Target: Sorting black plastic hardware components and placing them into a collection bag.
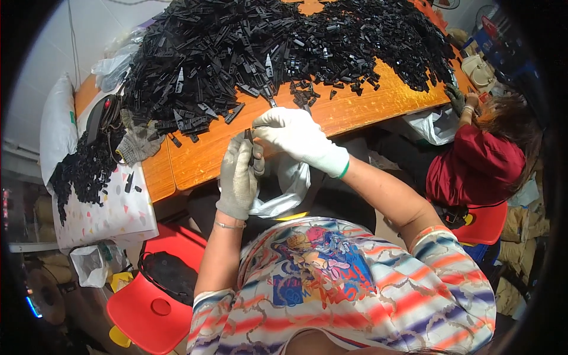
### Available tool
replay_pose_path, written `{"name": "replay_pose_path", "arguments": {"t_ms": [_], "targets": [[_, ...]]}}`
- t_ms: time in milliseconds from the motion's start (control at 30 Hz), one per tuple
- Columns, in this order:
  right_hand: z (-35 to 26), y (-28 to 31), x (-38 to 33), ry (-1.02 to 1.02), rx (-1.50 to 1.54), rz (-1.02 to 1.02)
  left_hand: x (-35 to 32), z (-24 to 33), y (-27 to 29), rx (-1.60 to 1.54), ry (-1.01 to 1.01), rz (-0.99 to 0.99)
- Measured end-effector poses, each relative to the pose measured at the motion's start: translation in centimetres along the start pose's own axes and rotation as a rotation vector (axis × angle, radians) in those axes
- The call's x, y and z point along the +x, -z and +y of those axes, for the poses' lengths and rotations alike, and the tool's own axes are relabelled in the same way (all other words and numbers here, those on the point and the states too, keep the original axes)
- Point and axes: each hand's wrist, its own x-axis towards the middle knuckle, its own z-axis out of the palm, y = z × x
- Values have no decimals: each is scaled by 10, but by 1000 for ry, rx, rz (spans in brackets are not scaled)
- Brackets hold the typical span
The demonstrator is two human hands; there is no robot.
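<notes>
One small black part [249,137] is pinched between both gloved hands, left [238,177] & right [296,137], above a white bag [284,189]; most of the pile [266,47] on the tabletop [201,160] is judged untouched.

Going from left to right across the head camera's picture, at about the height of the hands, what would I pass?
Small heap of black plastic parts → grey glove lying on the table → left hand → right hand → white plastic bag → person in a red top.
</notes>
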Motion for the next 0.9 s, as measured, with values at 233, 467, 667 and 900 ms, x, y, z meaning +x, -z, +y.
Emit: {"name": "replay_pose_path", "arguments": {"t_ms": [233,467,667,900], "targets": [[-6,-11,-2,-29,167,51,-3,0,-4,60,-47,3],[-16,-11,-8,-30,133,53,-6,0,-7,151,-67,24],[-7,-11,-9,176,-413,42,-7,1,-12,336,-77,87],[15,-18,-4,437,-730,-30,0,-15,-5,514,-118,139]]}}
